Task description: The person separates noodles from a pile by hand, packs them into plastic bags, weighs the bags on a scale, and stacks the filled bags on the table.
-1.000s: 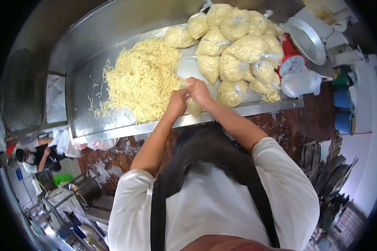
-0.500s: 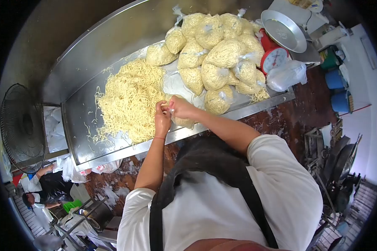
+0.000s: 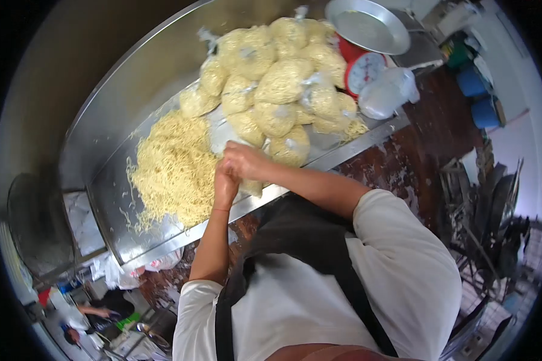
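Observation:
My left hand [image 3: 226,182] and my right hand [image 3: 244,161] are closed together at the near edge of the steel tray. Between and below them hangs a clear plastic bag of noodles [image 3: 252,188], partly hidden by my hands and right forearm. Both sets of fingers are bunched at its top; the exact grip on the neck is hidden. Left of my hands lies a large heap of loose yellow noodles [image 3: 171,165]. Just beyond my right hand, several tied bags of noodles [image 3: 283,81] are piled up.
At the right end stands a red dial scale [image 3: 364,73] with a round metal pan [image 3: 368,25] by it. A bundle of clear plastic bags [image 3: 386,95] lies on the corner. A fan [image 3: 39,225] stands at the left, and another person [image 3: 108,310] is at lower left.
My hands have drawn closer together and overlap at the bag's top. The view has turned and shifted, so the tray and bags appear further left.

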Available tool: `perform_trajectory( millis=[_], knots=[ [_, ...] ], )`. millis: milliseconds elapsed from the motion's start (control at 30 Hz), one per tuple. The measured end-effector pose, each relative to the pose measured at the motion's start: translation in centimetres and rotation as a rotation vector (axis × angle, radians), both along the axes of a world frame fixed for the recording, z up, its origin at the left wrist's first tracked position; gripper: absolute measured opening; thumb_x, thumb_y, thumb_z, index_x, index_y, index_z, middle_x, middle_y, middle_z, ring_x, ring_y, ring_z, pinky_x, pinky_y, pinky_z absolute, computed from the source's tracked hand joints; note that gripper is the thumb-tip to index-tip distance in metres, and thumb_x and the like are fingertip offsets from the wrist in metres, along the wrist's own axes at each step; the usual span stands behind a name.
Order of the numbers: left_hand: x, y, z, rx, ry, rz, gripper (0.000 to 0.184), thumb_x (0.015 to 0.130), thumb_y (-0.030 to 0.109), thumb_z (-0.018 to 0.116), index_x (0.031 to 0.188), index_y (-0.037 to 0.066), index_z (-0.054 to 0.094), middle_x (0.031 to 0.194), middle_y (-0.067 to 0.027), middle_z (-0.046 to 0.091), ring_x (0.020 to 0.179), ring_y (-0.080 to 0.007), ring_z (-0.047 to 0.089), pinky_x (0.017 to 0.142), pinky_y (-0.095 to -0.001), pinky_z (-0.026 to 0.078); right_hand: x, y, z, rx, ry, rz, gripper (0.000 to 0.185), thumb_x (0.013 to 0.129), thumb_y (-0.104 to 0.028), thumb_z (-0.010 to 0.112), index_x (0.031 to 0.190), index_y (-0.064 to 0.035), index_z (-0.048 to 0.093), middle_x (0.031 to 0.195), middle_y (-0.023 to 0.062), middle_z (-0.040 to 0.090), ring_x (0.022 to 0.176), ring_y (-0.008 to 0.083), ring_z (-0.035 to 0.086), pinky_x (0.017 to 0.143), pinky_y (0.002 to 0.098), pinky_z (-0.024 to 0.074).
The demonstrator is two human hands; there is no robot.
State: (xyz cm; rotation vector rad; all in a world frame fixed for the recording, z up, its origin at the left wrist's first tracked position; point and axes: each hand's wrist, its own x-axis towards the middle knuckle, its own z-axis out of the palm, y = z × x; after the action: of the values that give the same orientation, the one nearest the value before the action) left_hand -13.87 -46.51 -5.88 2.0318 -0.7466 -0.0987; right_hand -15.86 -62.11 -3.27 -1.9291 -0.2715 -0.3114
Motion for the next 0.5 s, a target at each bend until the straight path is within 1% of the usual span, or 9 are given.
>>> perform_trajectory(
  millis=[33, 100, 167, 267, 300, 333, 367, 433, 500],
  knots=[
    [0.1, -0.9, 0.1, -0.077, 0.135, 0.015, 0.016, 0.09, 0.003, 0.059, 0.105, 0.0, 0.062, 0.101, -0.0191, 0.063, 0.095, -0.0349, 0.062, 0.083, -0.0394, 0.049, -0.2, -0.3, 1.0, 0.02, -0.009, 0.016, 0.006, 0.086, -0.009, 0.065, 0.09, -0.0057, 0.063, 0.092, 0.011, 0.055, 0.085, 0.0335, 0.059, 0.074, 0.0413, 0.0488],
    [1.5, -1.8, 0.9, 0.027, 0.032, 0.0, 0.014, 0.089, -0.001, 0.058, 0.102, 0.0, 0.062, 0.096, -0.0192, 0.062, 0.09, -0.0346, 0.061, 0.082, -0.0373, 0.049, -1.5, -3.0, 3.5, 0.056, -0.08, -0.014, 0.01, 0.085, -0.01, 0.067, 0.095, -0.0068, 0.066, 0.096, 0.0102, 0.058, 0.089, 0.0327, 0.061, 0.077, 0.04, 0.0497],
    [2.3, -3.9, 4.5, -0.159, 0.074, 0.004, 0.01, 0.096, 0.002, 0.057, 0.1, -0.002, 0.064, 0.092, -0.0092, 0.063, 0.087, -0.0207, 0.06, 0.081, -0.0294, 0.047, -3.5, -6.8, 7.7, 0.085, -0.206, -0.087, 0.016, 0.084, -0.009, 0.068, 0.101, -0.008, 0.067, 0.102, 0.0098, 0.061, 0.094, 0.0312, 0.062, 0.082, 0.038, 0.0507],
    [5.2, -8.6, 12.2, -0.197, -0.082, 0.061, 0.009, 0.096, 0.005, 0.062, 0.098, -0.003, 0.067, 0.094, -0.0048, 0.064, 0.09, -0.0129, 0.057, 0.082, -0.0257, 0.046, -8.3, -17.0, 13.4, -0.083, -0.322, -0.492, 0.025, 0.085, -0.004, 0.067, 0.11, -0.0049, 0.065, 0.107, 0.0121, 0.063, 0.101, 0.0267, 0.062, 0.091, 0.0351, 0.0495],
    [5.2, -11.4, 15.2, -0.311, -0.042, 0.106, 0.011, 0.097, 0.007, 0.062, 0.096, -0.002, 0.067, 0.096, -0.0049, 0.065, 0.09, -0.0121, 0.057, 0.082, -0.0253, 0.046, -9.7, -21.0, 13.0, -0.082, -0.436, -0.707, 0.028, 0.085, -0.001, 0.065, 0.113, -0.0024, 0.063, 0.109, 0.0127, 0.063, 0.104, 0.0257, 0.061, 0.092, 0.0358, 0.0482],
    [6.2, -13.9, 16.6, -0.459, -0.004, 0.087, 0.012, 0.097, 0.008, 0.062, 0.096, -0.002, 0.067, 0.096, -0.0045, 0.065, 0.09, -0.0115, 0.057, 0.082, -0.0248, 0.046, -11.7, -24.3, 15.0, -0.146, -0.312, -0.937, 0.031, 0.083, 0.003, 0.062, 0.114, -0.0013, 0.062, 0.11, 0.0124, 0.063, 0.106, 0.0243, 0.06, 0.093, 0.0357, 0.0475],
    [7.3, -16.2, 17.5, -0.605, 0.036, 0.068, 0.013, 0.097, 0.01, 0.063, 0.097, -0.002, 0.068, 0.097, -0.0042, 0.065, 0.09, -0.011, 0.057, 0.081, -0.0243, 0.046, -13.3, -29.3, 14.4, -0.452, -0.436, -1.059, 0.035, 0.081, 0.005, 0.061, 0.116, -0.0002, 0.06, 0.107, 0.014, 0.061, 0.105, 0.0276, 0.061, 0.093, 0.0373, 0.0477],
    [9.1, -20.4, 18.4, -0.711, 0.025, 0.025, 0.014, 0.096, 0.012, 0.064, 0.099, -0.001, 0.067, 0.098, -0.0037, 0.065, 0.093, -0.0103, 0.057, 0.082, -0.0236, 0.046, -17.0, -35.6, 13.2, -0.734, -0.075, -1.225, 0.039, 0.081, 0.002, 0.062, 0.119, -0.0028, 0.061, 0.109, 0.0181, 0.06, 0.106, 0.0345, 0.059, 0.093, 0.0405, 0.0476],
    [10.9, -23.9, 18.1, -0.552, -0.134, -0.006, 0.013, 0.097, 0.011, 0.063, 0.102, 0.0, 0.066, 0.101, -0.004, 0.065, 0.096, -0.0103, 0.058, 0.084, -0.0241, 0.046, -19.0, -39.5, 10.3, -0.831, 0.163, -1.199, 0.034, 0.083, -0.003, 0.064, 0.117, -0.0041, 0.063, 0.112, 0.0186, 0.06, 0.106, 0.0371, 0.059, 0.092, 0.0433, 0.0477]
  ],
)
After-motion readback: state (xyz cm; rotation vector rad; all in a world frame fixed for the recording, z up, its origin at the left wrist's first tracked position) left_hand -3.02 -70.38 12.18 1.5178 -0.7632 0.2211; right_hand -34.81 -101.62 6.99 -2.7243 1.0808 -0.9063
